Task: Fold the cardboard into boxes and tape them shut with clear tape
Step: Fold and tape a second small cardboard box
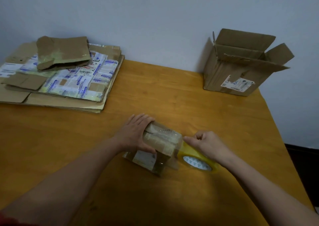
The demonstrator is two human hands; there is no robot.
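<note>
Two hands (136, 136) (205, 143) round box (162, 139) and tape (198, 162)

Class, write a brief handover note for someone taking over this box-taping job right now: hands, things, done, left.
Left hand holds the small box on the table, centre. Right hand grips the tape roll beside its right end.
Done: small box folded, tape across its top.
Left: finish this strip; close the open box, far right; fold the flat cardboard stack, far left.
</note>
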